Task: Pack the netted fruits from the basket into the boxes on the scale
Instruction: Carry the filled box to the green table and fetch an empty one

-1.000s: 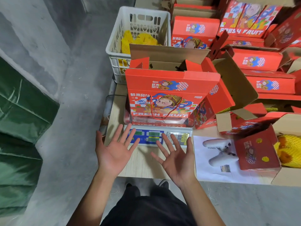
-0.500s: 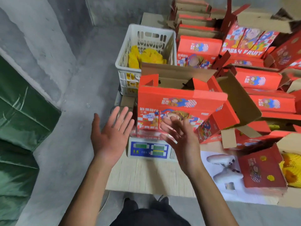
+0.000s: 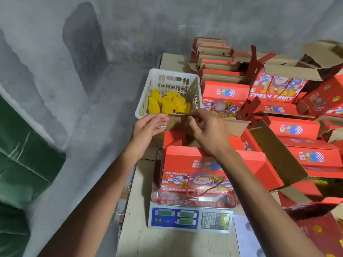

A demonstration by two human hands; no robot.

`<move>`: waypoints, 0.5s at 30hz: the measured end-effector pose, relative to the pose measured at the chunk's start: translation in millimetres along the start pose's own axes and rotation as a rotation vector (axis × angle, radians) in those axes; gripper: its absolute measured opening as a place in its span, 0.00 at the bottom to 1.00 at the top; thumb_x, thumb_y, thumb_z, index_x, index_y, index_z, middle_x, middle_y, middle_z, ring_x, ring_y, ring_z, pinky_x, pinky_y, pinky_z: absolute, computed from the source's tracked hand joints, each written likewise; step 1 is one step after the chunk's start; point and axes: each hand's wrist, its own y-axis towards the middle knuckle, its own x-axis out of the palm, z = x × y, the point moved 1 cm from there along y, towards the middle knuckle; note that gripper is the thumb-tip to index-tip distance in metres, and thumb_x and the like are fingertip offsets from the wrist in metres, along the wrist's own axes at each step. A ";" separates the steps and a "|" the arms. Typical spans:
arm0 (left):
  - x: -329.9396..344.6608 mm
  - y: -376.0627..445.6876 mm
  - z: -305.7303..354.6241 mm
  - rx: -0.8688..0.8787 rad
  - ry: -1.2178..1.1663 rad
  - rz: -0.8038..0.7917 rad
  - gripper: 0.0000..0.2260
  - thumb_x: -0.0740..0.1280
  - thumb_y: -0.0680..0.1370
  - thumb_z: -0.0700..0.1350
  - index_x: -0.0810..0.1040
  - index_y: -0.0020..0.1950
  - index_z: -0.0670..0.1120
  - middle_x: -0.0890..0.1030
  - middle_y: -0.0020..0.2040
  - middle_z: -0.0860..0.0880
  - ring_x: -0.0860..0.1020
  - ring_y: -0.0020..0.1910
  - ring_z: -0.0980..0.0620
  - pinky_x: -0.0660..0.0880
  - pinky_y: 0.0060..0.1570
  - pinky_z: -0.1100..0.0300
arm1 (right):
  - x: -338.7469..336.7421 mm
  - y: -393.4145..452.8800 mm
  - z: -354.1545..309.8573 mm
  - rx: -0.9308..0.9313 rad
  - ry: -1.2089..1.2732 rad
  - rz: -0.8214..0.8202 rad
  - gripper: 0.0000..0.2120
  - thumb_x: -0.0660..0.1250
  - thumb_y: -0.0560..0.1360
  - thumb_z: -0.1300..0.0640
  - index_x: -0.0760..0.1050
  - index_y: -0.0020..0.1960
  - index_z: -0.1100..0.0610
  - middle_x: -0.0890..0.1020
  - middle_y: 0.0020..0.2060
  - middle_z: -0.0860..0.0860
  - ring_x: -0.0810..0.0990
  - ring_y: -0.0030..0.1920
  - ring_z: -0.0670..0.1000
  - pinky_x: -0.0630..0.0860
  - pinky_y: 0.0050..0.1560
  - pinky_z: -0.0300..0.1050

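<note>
A green sheet (image 3: 20, 160) hangs at the far left beside the grey wall (image 3: 55, 71). The left hand (image 3: 148, 127) reaches forward with fingers straight and loosely spread, palm turned inward, just in front of the near rim of the white basket (image 3: 143, 101); it holds nothing. Inside the basket lie the netted fruits (image 3: 168, 104), yellow in their foam sleeves, heaped against its near end. The right hand (image 3: 206, 129) is stretched out over the open red box (image 3: 194, 171), fingers curled loosely near the box's brown back flap (image 3: 235, 127); whether they pinch anything I cannot tell. The two hands are apart, with a gap between them. The box stands on the steel pan of the scale (image 3: 191, 217), its top flaps open and a red cord handle hanging on its front. The scale sits on the pale counter (image 3: 167, 242). To the right, many more red boxes (image 3: 300, 130) are stacked and scattered, some open, some flattened, reaching back to the wall.
</note>
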 end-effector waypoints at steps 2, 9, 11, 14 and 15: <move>1.8 24.3 -3.7 -0.003 0.056 0.011 0.09 0.65 0.84 0.43 0.84 0.56 0.41 0.87 0.53 0.43 0.85 0.53 0.48 0.81 0.55 0.57 | 8.7 26.5 14.8 -0.017 -0.065 -0.060 0.10 0.64 0.81 0.53 0.81 0.59 0.51 0.85 0.54 0.52 0.80 0.58 0.57 0.75 0.52 0.51; -12.2 109.4 -13.8 0.056 0.338 0.094 0.08 0.64 0.84 0.39 0.83 0.54 0.42 0.86 0.48 0.47 0.84 0.48 0.51 0.81 0.51 0.59 | 37.7 138.6 68.1 -0.021 -0.155 -0.398 0.12 0.63 0.81 0.49 0.80 0.46 0.55 0.84 0.44 0.58 0.82 0.49 0.63 0.73 0.41 0.50; -21.6 142.2 -19.1 0.065 0.482 0.104 0.06 0.67 0.82 0.42 0.84 0.52 0.43 0.86 0.46 0.51 0.84 0.46 0.52 0.80 0.50 0.58 | 54.1 169.1 82.4 -0.017 -0.187 -0.573 0.12 0.64 0.81 0.48 0.76 0.42 0.53 0.83 0.44 0.58 0.82 0.50 0.62 0.70 0.42 0.47; -34.1 187.7 -37.2 0.037 0.720 -0.004 0.03 0.70 0.79 0.44 0.83 0.50 0.49 0.83 0.44 0.58 0.81 0.43 0.61 0.76 0.44 0.65 | 92.4 195.2 99.8 0.008 -0.233 -0.959 0.08 0.64 0.81 0.52 0.80 0.55 0.53 0.83 0.57 0.56 0.81 0.59 0.58 0.77 0.55 0.48; -36.5 202.8 -46.6 0.012 0.786 -0.074 0.03 0.71 0.80 0.42 0.82 0.51 0.49 0.82 0.45 0.59 0.82 0.44 0.61 0.74 0.43 0.69 | 107.7 198.8 106.8 0.004 -0.296 -1.061 0.11 0.63 0.81 0.54 0.80 0.61 0.53 0.82 0.61 0.55 0.80 0.61 0.57 0.78 0.59 0.50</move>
